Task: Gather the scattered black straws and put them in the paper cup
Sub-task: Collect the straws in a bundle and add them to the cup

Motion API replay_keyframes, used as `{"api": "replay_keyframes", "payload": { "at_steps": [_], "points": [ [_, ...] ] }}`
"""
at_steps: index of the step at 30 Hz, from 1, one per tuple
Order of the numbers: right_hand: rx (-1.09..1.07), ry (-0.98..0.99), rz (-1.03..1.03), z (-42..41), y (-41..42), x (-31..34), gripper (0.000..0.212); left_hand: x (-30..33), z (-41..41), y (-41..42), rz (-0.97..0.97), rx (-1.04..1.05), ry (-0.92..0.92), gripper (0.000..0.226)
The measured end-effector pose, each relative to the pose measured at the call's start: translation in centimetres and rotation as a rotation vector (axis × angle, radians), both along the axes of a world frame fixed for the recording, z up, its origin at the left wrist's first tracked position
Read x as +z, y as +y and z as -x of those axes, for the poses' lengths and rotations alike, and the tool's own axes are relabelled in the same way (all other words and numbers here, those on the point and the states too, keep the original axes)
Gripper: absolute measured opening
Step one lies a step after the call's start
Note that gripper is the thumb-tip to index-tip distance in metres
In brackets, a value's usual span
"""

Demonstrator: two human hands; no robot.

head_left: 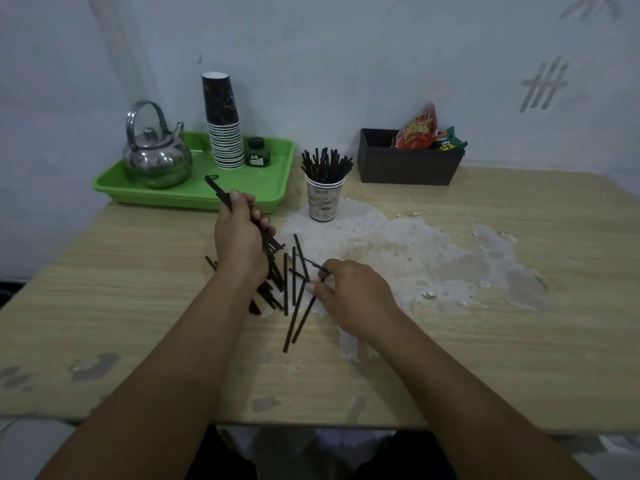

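Observation:
A white printed paper cup (323, 201) stands upright at the table's middle back, holding several black straws (325, 166) that fan out of its rim. My left hand (239, 237) grips a bundle of black straws (216, 190) slanting up to the left, raised above the table. More black straws (289, 289) lie scattered on the table between my hands. My right hand (349, 292) rests low on the table and pinches one of these loose straws (313, 264) with thumb and fingers. Some straws lie hidden under my left wrist.
A green tray (266, 183) at the back left carries a steel kettle (156, 154), a stack of dark paper cups (223, 123) and a small green bottle (258, 152). A black box (405, 164) with snack packets stands at the back right. The tabletop (485, 323) has peeled patches.

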State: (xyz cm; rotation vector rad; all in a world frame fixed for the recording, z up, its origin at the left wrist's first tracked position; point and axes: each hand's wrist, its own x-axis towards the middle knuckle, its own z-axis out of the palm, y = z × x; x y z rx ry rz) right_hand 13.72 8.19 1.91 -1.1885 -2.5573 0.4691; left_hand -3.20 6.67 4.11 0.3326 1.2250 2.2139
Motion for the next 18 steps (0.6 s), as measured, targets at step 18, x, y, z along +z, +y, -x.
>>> {"api": "replay_keyframes", "payload": {
  "at_steps": [18],
  "points": [
    [-0.119, 0.821, 0.246, 1.1, 3.9, 1.4, 0.020, 0.2, -1.5, 0.2, 0.002, -0.089, 0.160, 0.029]
  ]
}}
